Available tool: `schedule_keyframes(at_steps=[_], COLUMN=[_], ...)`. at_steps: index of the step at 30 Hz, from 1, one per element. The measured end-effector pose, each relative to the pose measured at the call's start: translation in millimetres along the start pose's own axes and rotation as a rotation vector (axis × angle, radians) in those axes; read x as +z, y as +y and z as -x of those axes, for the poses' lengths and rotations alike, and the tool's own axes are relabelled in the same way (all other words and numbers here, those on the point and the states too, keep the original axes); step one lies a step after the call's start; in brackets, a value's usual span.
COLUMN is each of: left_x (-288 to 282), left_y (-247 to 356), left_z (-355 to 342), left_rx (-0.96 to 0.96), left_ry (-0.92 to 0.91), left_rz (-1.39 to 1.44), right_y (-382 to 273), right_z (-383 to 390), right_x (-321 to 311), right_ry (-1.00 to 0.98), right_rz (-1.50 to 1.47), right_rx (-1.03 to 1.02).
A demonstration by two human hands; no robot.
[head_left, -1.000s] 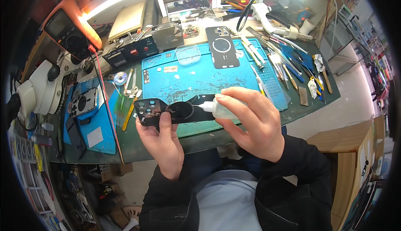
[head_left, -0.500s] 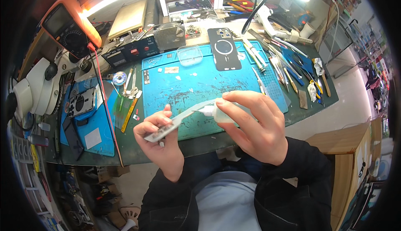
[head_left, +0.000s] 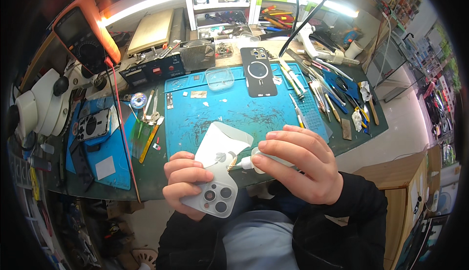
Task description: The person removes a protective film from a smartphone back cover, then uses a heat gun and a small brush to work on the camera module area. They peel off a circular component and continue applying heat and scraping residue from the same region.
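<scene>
While the left hand [head_left: 188, 179] clamps its fingers on the detached phone back [head_left: 222, 172] over the mat's [head_left: 190, 118] near edge, the right hand [head_left: 305, 165] pinches a bottle [head_left: 256, 160] beside it; dosing seems unfinished, though liquid is hard to see.

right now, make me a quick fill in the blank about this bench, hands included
The left hand grips a pale panel whose large camera openings are ____ in shape.
The right hand holds a bottle whose nozzle points toward the picture's ____ side.
The multimeter has a bright ____ casing.
The dark panel lies partly on a ____ mat.

Missing words: round; left; orange; blue.
</scene>
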State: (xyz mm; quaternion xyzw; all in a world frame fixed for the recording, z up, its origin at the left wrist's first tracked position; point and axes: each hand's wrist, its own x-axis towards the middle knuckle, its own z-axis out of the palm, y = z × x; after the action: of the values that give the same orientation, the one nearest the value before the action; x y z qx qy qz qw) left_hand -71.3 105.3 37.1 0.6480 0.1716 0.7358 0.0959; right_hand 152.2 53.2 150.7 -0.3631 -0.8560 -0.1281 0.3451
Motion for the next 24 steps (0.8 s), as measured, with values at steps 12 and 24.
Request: schedule_keyframes(at_steps=[12,24], left_x=[-1.7,-5.6], left_y=[3.3,3.7], left_z=[5.7,9.6], left_rx=[-0.02,-0.014], left_ry=[-0.012,-0.044], left_rz=[-0.03,0.003], right_y=[0.5,105.9], right_z=[3.2,58.7], right_x=[-2.2,-1.3], right_ry=[0.01,0.415], right_rz=[0.0,-0.514], right_rx=[-0.005,0.921])
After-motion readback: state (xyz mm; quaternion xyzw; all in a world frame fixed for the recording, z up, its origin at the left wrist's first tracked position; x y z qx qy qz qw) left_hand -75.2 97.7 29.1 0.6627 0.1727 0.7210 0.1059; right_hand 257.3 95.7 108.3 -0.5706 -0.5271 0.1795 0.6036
